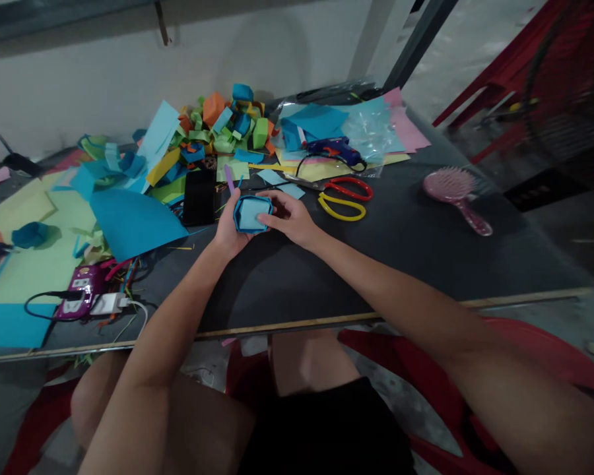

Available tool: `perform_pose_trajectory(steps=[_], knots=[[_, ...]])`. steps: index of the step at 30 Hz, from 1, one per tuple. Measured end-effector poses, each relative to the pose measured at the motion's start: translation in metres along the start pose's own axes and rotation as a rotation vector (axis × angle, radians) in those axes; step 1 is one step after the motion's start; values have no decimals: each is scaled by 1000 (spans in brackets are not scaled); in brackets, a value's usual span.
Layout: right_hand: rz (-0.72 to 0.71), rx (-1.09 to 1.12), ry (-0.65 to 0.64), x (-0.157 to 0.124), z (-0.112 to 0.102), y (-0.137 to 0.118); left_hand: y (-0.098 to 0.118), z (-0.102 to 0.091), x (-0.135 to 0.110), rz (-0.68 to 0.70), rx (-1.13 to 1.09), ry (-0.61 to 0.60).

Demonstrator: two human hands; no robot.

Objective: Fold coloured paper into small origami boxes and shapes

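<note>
A small blue folded paper box (252,214), hexagon-shaped with its open side up, is held over the dark table (406,244) between both hands. My left hand (230,231) cups it from the left and underneath, fingers closed on its rim. My right hand (291,216) grips its right side with thumb and fingers pinched on the edge. A thin purple stick (228,178) pokes up just behind my left hand.
Behind the hands lie red and yellow scissors (345,197), a blue glue gun (335,150), a black box (198,196) and a heap of coloured paper pieces (218,128). A pink hairbrush (456,196) is at right. Blue paper sheets (131,224) and a purple power strip (82,293) lie left.
</note>
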State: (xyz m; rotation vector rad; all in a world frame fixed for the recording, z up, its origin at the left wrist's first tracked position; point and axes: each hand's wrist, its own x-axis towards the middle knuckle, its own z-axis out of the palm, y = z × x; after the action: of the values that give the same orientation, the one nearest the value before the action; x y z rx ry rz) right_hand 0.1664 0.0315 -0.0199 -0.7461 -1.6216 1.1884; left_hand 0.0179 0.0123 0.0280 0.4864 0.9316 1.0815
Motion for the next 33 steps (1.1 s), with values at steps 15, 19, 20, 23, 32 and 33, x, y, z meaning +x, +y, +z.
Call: perform_pose_trajectory(steps=[15, 19, 20, 23, 32, 33], knots=[[13, -1, 42, -2, 4, -4, -2, -7, 6, 54, 39, 24], [10, -167, 29, -6, 4, -12, -10, -9, 9, 142, 64, 75], [-11, -244, 40, -8, 4, -15, -11, -8, 9, 169, 68, 74], [-160, -510, 120, -12, 5, -26, -12, -6, 8, 228, 45, 41], [-384, -944, -47, -19, 11, -39, -3, -3, 6, 200, -113, 117], [-379, -958, -66, -19, 12, -37, -4, -2, 5, 191, -116, 116]])
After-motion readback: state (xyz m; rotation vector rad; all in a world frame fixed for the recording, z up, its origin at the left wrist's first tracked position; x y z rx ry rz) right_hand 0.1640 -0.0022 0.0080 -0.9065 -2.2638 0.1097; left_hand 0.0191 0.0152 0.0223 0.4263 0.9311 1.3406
